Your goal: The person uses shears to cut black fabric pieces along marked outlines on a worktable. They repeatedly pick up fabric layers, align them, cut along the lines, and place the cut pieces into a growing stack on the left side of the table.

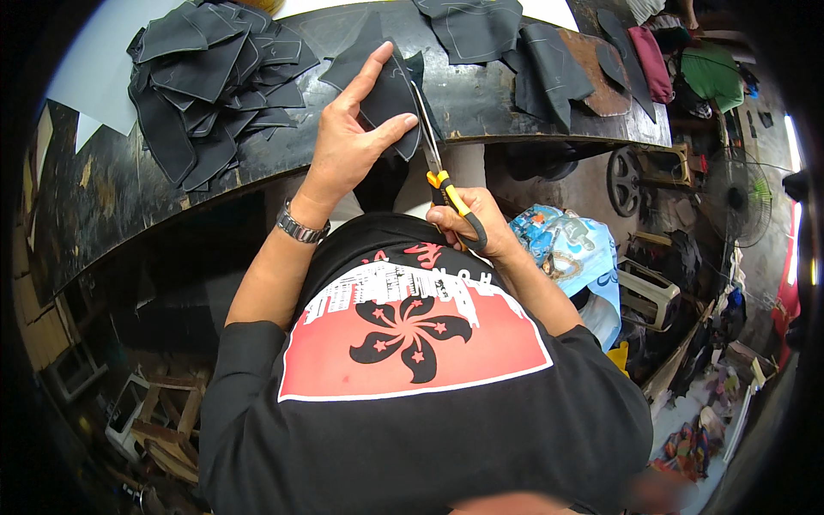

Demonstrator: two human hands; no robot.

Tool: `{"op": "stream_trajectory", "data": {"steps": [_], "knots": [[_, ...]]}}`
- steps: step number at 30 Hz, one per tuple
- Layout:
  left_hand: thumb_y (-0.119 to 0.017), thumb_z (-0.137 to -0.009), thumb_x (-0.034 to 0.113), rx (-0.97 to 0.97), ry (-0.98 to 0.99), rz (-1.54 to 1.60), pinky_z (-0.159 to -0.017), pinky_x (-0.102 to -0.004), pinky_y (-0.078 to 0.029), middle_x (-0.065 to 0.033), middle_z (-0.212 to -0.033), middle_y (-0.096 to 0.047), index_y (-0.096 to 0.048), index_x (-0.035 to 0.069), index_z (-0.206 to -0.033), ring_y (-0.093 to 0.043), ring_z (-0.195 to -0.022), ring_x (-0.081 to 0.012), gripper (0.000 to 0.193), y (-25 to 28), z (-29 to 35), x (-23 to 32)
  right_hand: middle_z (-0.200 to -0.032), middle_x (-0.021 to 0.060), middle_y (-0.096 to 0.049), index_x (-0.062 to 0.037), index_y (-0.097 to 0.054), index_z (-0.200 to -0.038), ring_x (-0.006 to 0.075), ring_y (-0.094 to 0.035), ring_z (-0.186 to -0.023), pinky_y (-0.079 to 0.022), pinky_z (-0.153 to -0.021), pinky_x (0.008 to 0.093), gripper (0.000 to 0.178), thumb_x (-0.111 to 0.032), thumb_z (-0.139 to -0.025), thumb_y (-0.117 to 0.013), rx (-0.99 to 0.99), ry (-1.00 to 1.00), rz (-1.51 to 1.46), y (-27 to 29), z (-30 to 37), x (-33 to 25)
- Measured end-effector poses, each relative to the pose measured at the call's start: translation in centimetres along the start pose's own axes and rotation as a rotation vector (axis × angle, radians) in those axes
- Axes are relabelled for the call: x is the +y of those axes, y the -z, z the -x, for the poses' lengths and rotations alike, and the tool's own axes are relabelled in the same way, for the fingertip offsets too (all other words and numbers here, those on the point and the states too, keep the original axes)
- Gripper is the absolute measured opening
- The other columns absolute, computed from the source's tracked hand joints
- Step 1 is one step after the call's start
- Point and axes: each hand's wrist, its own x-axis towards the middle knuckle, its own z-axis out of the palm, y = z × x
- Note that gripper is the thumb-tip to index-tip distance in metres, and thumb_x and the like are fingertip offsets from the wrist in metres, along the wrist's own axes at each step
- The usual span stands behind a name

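Observation:
My left hand [356, 129] grips a black cut piece of sheet material [390, 101], perhaps fabric or leather, with a faint chalk mark on it. The index finger and thumb lie on its face, and the other fingers are hidden behind it. My right hand [477, 216] is closed round the black and yellow handles of a pair of scissors [435, 159]. Their blades point away from me, along the right edge of the black piece, and stand slightly apart. The piece is held just over the near edge of the worktable [283, 172].
A heap of black cut pieces [206, 77] covers the table's left side. More black pieces [472, 30] and a brown panel [592, 77] lie at the right. On the floor to the right are a fan [736, 197] and a stool [644, 296]. A blue patterned cloth [571, 249] is beside my right arm.

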Motion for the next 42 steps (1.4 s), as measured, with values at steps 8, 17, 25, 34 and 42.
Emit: {"op": "stream_trajectory", "data": {"steps": [8, 17, 25, 34, 42], "knots": [[-0.071, -0.078, -0.005, -0.066, -0.014, -0.011, -0.098, -0.025, -0.044, -0.0113, -0.146, -0.041, -0.034, 0.001, -0.145, -0.051, -0.115, -0.0103, 0.077, -0.8, 0.8, 0.5, -0.059, -0.0005, -0.054, -0.003, -0.062, -0.081, 0.0068, -0.051, -0.048, -0.041, -0.045, 0.0211, 0.035, -0.036, -0.082, -0.074, -0.08, 0.089, -0.079, 0.5, -0.9, -0.8], [-0.071, -0.08, -0.003, -0.025, 0.047, 0.025, -0.095, -0.0243, -0.046, -0.0102, -0.131, -0.055, -0.04, 0.001, -0.142, -0.055, -0.108, -0.0097, 0.069, -0.5, 1.0, -0.1, -0.054, -0.001, -0.051, -0.0056, -0.06, -0.073, 0.0061, -0.048, -0.044, -0.037, -0.041, 0.0208, 0.034, -0.035, -0.082, -0.074, -0.033, 0.002, -0.07, -0.1, -0.2, -0.1], [-0.07, -0.08, -0.004, 0.056, 0.032, 0.067, -0.086, -0.0254, -0.054, -0.0117, -0.124, -0.058, -0.044, 0.001, -0.139, -0.061, -0.102, -0.0124, 0.064, 0.9, -0.3, -0.2, -0.057, -0.0001, -0.053, -0.0047, -0.059, -0.075, 0.0068, -0.05, -0.046, -0.04, -0.042, 0.0216, 0.035, -0.035, -0.082, -0.075, -0.048, -0.014, -0.048, -0.5, -0.4, -0.8], [-0.071, -0.079, -0.004, 0.064, 0.025, 0.027, -0.092, -0.0247, -0.049, -0.0131, -0.136, -0.051, -0.039, 0.001, -0.143, -0.056, -0.109, -0.0116, 0.072, 0.6, 0.9, -0.5, -0.063, 0.002, -0.054, -0.0045, -0.055, -0.076, 0.0079, -0.051, -0.048, -0.04, -0.042, 0.0211, 0.034, -0.034, -0.084, -0.071, -0.039, -0.067, -0.038, -0.7, -0.9, -1.0], [-0.072, -0.078, -0.004, 0.043, 0.046, 0.001, -0.093, -0.0249, -0.048, -0.0127, -0.136, -0.051, -0.039, 0.001, -0.143, -0.055, -0.11, -0.0118, 0.072, 0.8, 1.0, -0.5, -0.054, -0.0002, -0.052, -0.0054, -0.058, -0.068, 0.0072, -0.049, -0.043, -0.037, -0.041, 0.021, 0.037, -0.036, -0.082, -0.074, -0.053, -0.039, -0.018, -0.5, -0.2, -0.9]]}}
